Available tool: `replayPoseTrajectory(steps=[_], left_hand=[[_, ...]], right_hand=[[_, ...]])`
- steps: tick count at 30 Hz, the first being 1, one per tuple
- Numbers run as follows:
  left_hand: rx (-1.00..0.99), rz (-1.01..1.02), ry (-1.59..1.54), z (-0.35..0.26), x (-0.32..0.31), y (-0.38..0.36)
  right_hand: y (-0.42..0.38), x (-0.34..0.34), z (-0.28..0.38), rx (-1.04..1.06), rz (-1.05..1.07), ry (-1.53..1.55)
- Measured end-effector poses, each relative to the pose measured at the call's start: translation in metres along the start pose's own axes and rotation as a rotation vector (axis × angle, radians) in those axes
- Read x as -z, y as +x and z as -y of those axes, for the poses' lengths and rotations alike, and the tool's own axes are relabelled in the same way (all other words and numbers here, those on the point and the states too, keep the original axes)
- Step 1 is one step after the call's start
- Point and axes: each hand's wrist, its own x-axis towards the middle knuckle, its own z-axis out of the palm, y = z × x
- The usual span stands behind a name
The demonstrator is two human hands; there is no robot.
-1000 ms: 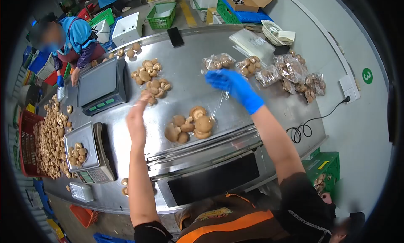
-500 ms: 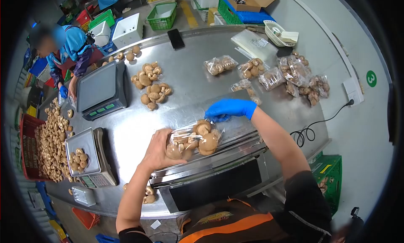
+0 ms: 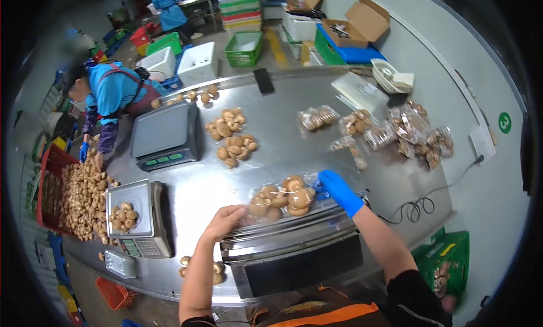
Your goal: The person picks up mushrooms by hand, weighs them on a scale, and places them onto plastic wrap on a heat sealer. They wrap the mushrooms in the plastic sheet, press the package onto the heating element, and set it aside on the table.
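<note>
Steel table (image 3: 300, 92) beside a pale wall (image 3: 486, 214); left hand (image 3: 223, 222) pinches 1 end of film (image 3: 261, 215) over mushrooms (image 3: 295, 199), right hand (image 3: 339, 192) grips the other, fingers curled

Surface (image 3: 277, 143): bright, white glare left of the left grip (image 3: 229, 219)
Plastic film (image 3: 278, 202): glints beside the right grip (image 3: 331, 189)
Edges: bowed, black, beyond both grips

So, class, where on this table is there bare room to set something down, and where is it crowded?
Bare table lies between the piles and the packs, just below the phone. Another patch lies between the scales and the left hand. Crowded: the right end, with bunched packs; the left end, with the mushroom heap.
</note>
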Motion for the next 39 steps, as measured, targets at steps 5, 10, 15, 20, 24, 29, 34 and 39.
replayPoseTrajectory(steps=[5,10,15,20,24,29,34,39], left_hand=[[-0.396,-0.463,0.354,0.072,-0.005,0.061],[-0.412,-0.576,0.299,0.028,-0.061,-0.011],[-0.214,-0.426,0.254,0.027,-0.095,-0.099],[-0.064,-0.297,0.417,0.072,-0.094,-0.114],[-0.326,-0.511,0.556,0.093,-0.11,-0.109],[-0.283,-0.451,0.559,0.112,-0.111,-0.109],[-0.425,-0.444,0.806,0.127,-0.117,-0.118],[-0.867,-0.41,1.122,0.139,-0.152,-0.061]], right_hand=[[-0.004,-0.016,-0.021,0.13,-0.231,-0.031],[-0.064,-0.006,-0.039,0.422,-0.339,0.049],[-0.187,-0.005,-0.044,0.057,-0.162,0.233],[-0.216,-0.011,-0.099,0.013,-0.166,-0.117],[-0.197,-0.024,-0.139,0.264,-0.44,-0.262],[-0.232,-0.024,-0.184,0.153,-0.648,-0.37],[-0.294,-0.014,-0.213,0.152,-0.845,-0.419],[-0.264,-0.005,-0.289,0.213,-1.099,-0.651]])
